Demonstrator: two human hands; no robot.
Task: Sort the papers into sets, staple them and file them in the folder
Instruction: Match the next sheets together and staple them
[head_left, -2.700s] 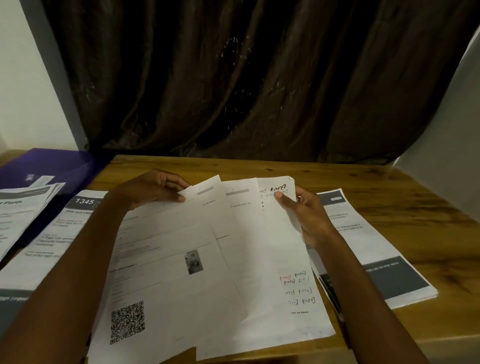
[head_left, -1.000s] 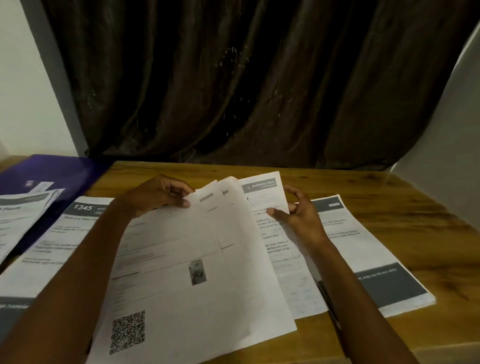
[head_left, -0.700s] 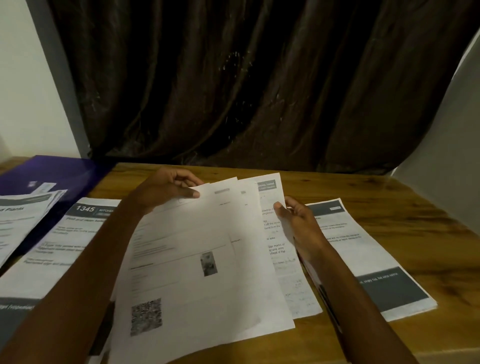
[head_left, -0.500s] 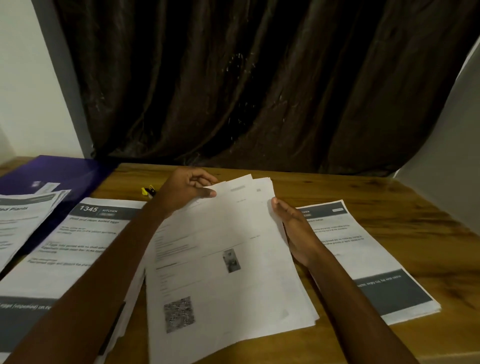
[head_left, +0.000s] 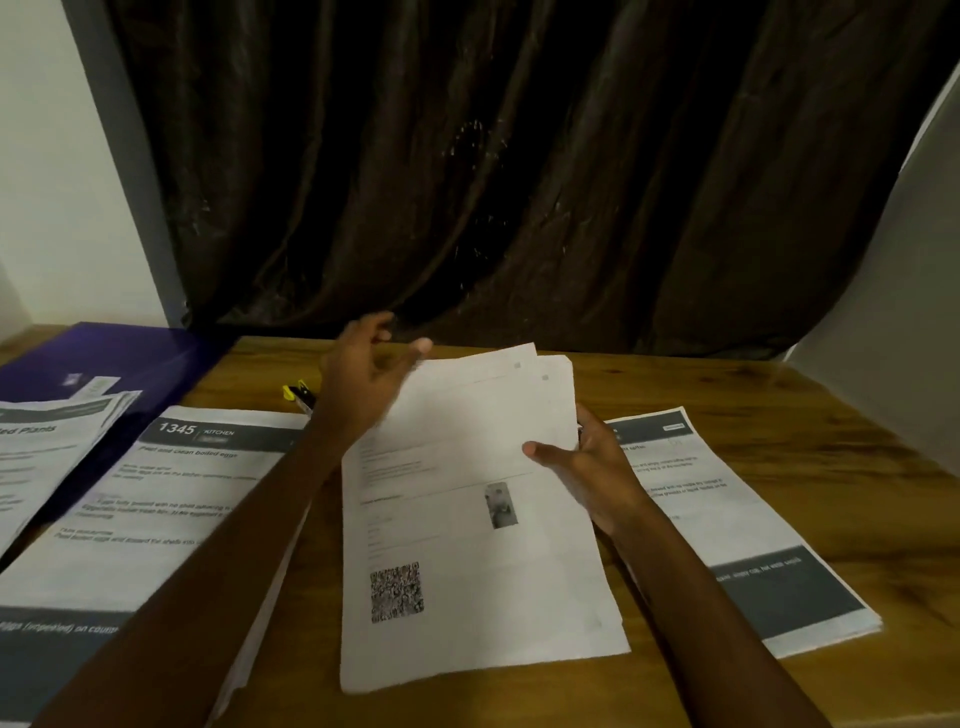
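A wooden table (head_left: 675, 395) with a warm brown grain fills the lower part of the view; behind it hangs a dark brown curtain (head_left: 467, 182) in heavy folds, with a pale wall (head_left: 57, 182) at the left and a grey wall at the right. In the middle of the table lies a stack of papers (head_left: 467, 545), white, with faint lines of text, a small photo and a square code near the bottom; the top edges of the sheets are a little uneven. The right hand (head_left: 582, 467) holds the right edge of this stack, thumb on top and fingers beneath; the left hand (head_left: 371, 374) hovers over the top left corner with fingers loose and spread, gripping nothing, and it looks blurred. To the left lies a second set of sheets (head_left: 171, 499) with a grey header reading 1345 KITCHEN; further left a third set (head_left: 36, 457) rests partly on a purple folder (head_left: 119, 358); to the right lies another set (head_left: 727, 519) with grey bands. A small yellow and black object (head_left: 297, 393) lies near the left wrist; I cannot tell what it is.
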